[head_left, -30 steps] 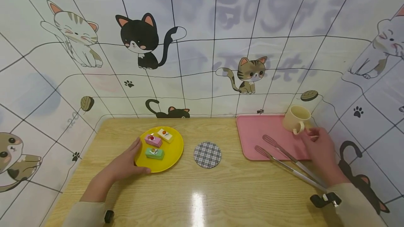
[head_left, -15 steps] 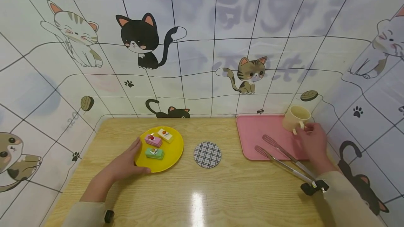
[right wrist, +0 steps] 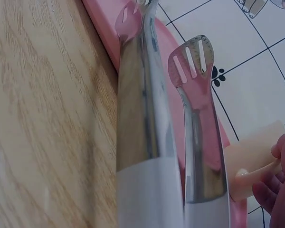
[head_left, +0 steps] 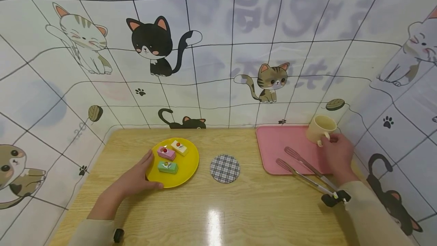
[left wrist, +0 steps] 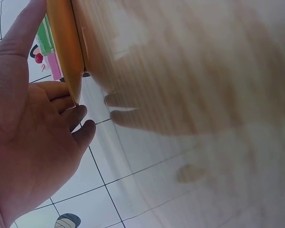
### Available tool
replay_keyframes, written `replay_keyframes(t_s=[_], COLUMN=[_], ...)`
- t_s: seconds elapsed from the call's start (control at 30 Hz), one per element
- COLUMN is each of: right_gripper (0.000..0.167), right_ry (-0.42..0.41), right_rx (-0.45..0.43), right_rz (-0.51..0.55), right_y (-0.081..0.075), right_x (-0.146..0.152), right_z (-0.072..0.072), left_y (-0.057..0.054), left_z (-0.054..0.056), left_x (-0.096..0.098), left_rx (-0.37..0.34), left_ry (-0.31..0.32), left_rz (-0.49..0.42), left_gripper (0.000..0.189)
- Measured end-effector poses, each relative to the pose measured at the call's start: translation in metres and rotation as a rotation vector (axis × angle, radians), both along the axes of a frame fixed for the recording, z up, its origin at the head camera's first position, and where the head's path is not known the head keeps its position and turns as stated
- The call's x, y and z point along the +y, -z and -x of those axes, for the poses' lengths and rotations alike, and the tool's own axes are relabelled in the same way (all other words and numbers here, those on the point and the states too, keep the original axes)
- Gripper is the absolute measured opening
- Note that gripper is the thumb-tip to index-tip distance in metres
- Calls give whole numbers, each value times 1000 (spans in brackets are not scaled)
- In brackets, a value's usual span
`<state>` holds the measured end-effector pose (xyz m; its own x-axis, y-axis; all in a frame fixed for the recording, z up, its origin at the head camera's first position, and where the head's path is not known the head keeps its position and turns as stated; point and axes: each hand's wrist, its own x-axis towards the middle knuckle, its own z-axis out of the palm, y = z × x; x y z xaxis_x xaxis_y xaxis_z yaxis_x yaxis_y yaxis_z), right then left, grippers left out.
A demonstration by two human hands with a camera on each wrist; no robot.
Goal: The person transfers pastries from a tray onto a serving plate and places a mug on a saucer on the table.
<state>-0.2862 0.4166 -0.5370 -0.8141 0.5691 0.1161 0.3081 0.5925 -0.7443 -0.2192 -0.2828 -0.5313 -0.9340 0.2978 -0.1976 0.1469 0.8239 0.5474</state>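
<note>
At the left, my left hand (head_left: pixel 138 175) holds the near-left rim of a yellow plate (head_left: pixel 187 166), thumb in front and fingers along the far side. On it lie a pink toy cake slice (head_left: pixel 166 153), a cream one (head_left: pixel 179 147) and a green one (head_left: pixel 167 167). My right hand (head_left: pixel 338 155) pinches the handle of a cream mug (head_left: pixel 318 131), which stands upright at the far right corner of a pink tray (head_left: pixel 273 137). Below that hand, metal tongs (right wrist: pixel 142 95) with slotted tips and pale grips lie partly on the tray; the sleeve hides their joined end.
A round checked coaster (head_left: pixel 225 168) lies mid-table between plate and tray. The wooden tabletop (head_left: pixel 252 208) ends at a back wall (head_left: pixel 218 67) printed with cats and grid lines. Side walls stand close at left and right.
My right hand has moved left and slightly up to the mug's handle and has taken hold of it. The mug, plate and left hand have stayed in place.
</note>
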Motion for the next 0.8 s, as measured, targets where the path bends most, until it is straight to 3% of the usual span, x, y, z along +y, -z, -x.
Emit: replay_keyframes(t_s=[0.8], right_gripper=[52], right_ry=[23], right_rx=[-9], right_rz=[11], right_y=[-5], right_x=[6], right_z=[-6], left_y=[1], left_z=[1], left_x=[2], left_rx=[-9], left_ry=[-3], left_rz=[35], left_gripper=[136])
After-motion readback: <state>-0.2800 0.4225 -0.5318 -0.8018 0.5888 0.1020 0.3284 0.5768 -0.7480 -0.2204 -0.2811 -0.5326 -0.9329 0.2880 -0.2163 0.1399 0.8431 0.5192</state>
